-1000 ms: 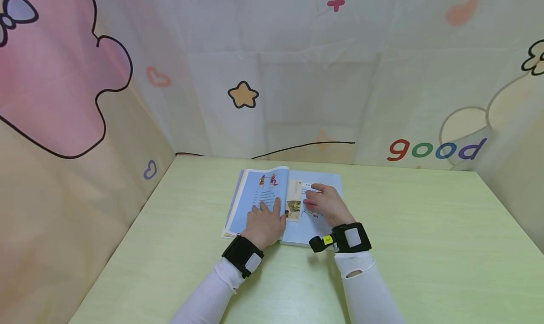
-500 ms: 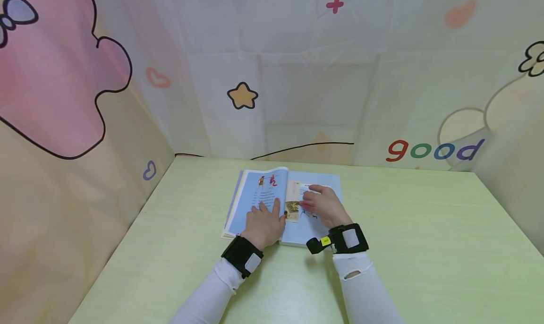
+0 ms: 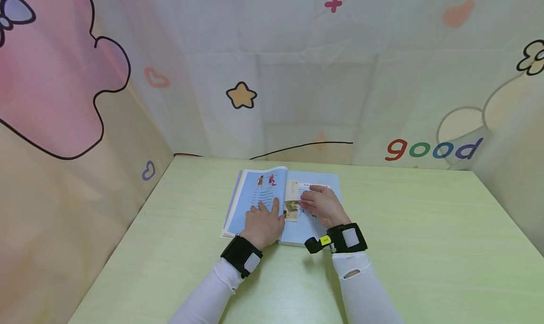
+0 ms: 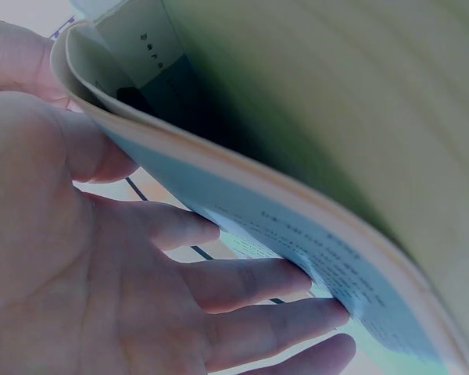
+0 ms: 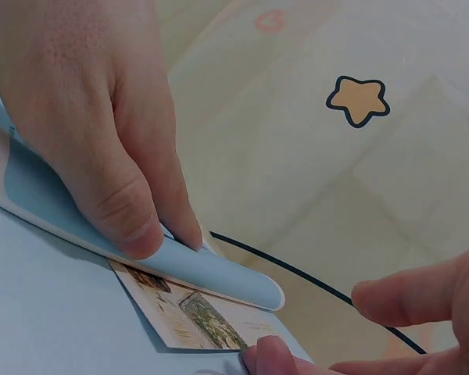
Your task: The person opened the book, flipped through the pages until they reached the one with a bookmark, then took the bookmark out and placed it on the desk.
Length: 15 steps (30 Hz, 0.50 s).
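An open book (image 3: 310,229) with light blue pages lies on the table. A printed paper bookmark (image 3: 291,204) lies on its right page beside the middle fold; in the right wrist view the bookmark (image 5: 195,316) partly disappears under the raised left page. My left hand (image 3: 262,225) rests on the left page with fingers spread; the left wrist view has the palm side of this left hand (image 4: 164,289) against the curved page. My right hand (image 3: 325,206) is over the right page, fingertips touching the bookmark's right edge, index finger lifted off.
The pale green table (image 3: 425,239) extends around the book. Behind it hangs a printed cloth (image 3: 314,92) with a star and the word "good". Black straps (image 3: 242,255) wrap both wrists, and a small camera (image 3: 314,244) sticks out from the right one.
My right hand has shifted slightly left, bringing its fingertips to the bookmark's edge. The left hand and the book hold their places.
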### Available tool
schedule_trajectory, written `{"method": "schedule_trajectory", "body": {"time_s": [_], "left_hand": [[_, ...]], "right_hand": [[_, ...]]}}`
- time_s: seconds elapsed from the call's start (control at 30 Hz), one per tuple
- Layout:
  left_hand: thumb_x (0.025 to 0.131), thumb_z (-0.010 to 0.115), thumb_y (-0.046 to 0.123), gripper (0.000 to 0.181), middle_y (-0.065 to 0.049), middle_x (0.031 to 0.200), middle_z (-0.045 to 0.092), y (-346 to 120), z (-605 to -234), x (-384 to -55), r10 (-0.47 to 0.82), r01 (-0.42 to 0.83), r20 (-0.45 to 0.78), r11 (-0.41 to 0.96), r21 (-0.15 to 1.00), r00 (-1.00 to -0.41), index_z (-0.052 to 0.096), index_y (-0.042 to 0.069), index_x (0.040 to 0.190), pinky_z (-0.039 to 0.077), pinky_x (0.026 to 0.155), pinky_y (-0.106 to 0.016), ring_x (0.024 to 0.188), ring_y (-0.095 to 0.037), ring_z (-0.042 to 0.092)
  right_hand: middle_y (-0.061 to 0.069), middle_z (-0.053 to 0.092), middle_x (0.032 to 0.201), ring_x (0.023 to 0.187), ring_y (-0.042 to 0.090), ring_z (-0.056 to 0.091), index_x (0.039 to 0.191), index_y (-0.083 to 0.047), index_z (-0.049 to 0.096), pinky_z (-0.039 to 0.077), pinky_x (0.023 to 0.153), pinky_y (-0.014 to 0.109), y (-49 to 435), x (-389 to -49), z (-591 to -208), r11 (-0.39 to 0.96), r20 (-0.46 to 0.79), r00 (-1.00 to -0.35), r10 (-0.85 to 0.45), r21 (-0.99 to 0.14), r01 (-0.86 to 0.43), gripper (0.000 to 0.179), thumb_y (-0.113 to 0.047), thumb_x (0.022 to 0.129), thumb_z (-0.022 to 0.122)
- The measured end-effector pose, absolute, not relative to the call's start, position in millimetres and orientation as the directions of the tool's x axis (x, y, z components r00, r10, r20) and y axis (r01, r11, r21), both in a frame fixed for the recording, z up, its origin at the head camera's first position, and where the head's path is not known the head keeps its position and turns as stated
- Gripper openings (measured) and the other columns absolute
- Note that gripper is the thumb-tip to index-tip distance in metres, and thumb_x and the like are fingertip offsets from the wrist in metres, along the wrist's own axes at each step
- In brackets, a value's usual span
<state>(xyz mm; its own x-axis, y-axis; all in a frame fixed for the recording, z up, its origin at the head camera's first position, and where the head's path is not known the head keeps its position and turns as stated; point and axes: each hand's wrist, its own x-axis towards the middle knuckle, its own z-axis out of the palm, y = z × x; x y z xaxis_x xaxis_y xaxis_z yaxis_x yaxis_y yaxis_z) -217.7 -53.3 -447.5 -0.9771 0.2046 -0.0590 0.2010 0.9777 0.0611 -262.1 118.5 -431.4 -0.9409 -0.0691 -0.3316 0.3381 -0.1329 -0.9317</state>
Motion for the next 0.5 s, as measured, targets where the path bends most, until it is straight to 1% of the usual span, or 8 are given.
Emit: {"method": "schedule_trajectory", "body": {"time_s": [0.2, 0.33, 0.4, 0.5], "left_hand": [[0.104, 0.037, 0.043, 0.056, -0.033, 0.136, 0.048, -52.8, -448.0, -217.7, 0.197, 0.194, -0.064, 0.979, 0.057, -0.978, 0.037, 0.012, 0.151, 0.044, 0.092, -0.055, 0.118, -0.051, 0.05], [0.104, 0.037, 0.043, 0.057, -0.033, 0.136, 0.048, -52.1, -446.8, -217.9, 0.192, 0.188, -0.073, 0.981, 0.055, -0.979, 0.037, 0.012, 0.152, 0.044, 0.093, -0.055, 0.119, -0.051, 0.05], [0.104, 0.036, 0.043, 0.057, -0.033, 0.136, 0.048, -52.4, -446.1, -218.0, 0.192, 0.187, -0.076, 0.98, 0.059, -0.979, 0.037, 0.012, 0.152, 0.044, 0.093, -0.055, 0.119, -0.051, 0.05], [0.104, 0.037, 0.044, 0.057, -0.033, 0.136, 0.048, -53.2, -445.9, -217.9, 0.194, 0.189, -0.074, 0.98, 0.061, -0.978, 0.037, 0.012, 0.152, 0.044, 0.092, -0.055, 0.119, -0.051, 0.05]], "right_hand": [[0.029, 0.048, 0.134, 0.118, 0.033, 0.054, 0.151, 0.007, 0.021, 0.047, 0.098, 0.036, 118.1, -263.0, -434.1, -0.182, -0.336, -0.937, -0.094, -0.92, 0.348, 0.058, -0.002, 0.101, 0.049], [0.03, 0.046, 0.135, 0.116, 0.031, 0.054, 0.149, 0.011, 0.022, 0.047, 0.097, 0.035, 114.3, -263.6, -437.5, -0.181, -0.318, -0.938, -0.138, -0.923, 0.339, 0.056, -0.002, 0.101, 0.048], [0.03, 0.047, 0.134, 0.112, 0.029, 0.055, 0.147, 0.012, 0.024, 0.049, 0.094, 0.033, 111.7, -264.2, -439.5, -0.171, -0.309, -0.939, -0.151, -0.927, 0.333, 0.055, -0.001, 0.1, 0.049], [0.029, 0.049, 0.129, 0.103, 0.025, 0.058, 0.145, 0.013, 0.029, 0.052, 0.086, 0.03, 108.3, -265.2, -441.6, -0.145, -0.3, -0.942, -0.15, -0.936, 0.321, 0.052, -0.001, 0.099, 0.05]]}}
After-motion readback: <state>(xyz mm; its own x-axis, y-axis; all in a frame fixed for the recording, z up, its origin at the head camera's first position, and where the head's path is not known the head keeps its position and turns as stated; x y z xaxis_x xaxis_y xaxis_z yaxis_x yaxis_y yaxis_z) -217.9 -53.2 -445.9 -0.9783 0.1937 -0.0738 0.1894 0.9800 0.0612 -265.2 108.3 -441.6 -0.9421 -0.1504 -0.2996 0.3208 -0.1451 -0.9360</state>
